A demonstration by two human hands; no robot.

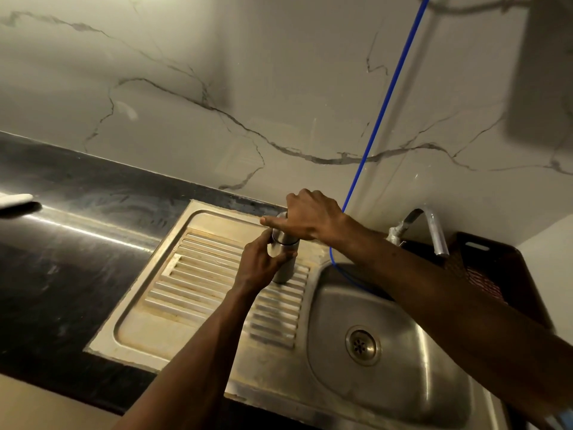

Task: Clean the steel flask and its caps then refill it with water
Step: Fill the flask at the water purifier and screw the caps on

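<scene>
The steel flask (pixel 283 268) stands upright on the ribbed steel drainboard (pixel 198 274), just left of the sink basin. My left hand (pixel 259 263) wraps around the flask's body from the front. My right hand (pixel 310 217) covers the flask's top and grips the cap (pixel 286 238), with its index finger pointing left. Most of the cap is hidden under that hand.
The steel sink basin (pixel 434 352) with its round drain (pixel 362 345) lies to the right. A curved tap spout (pixel 434 231) hangs over its back edge. A thin blue tube (pixel 384 100) runs down the marble wall into the basin. A dark crate (pixel 493 268) sits right; black countertop (pixel 62 243) spreads left.
</scene>
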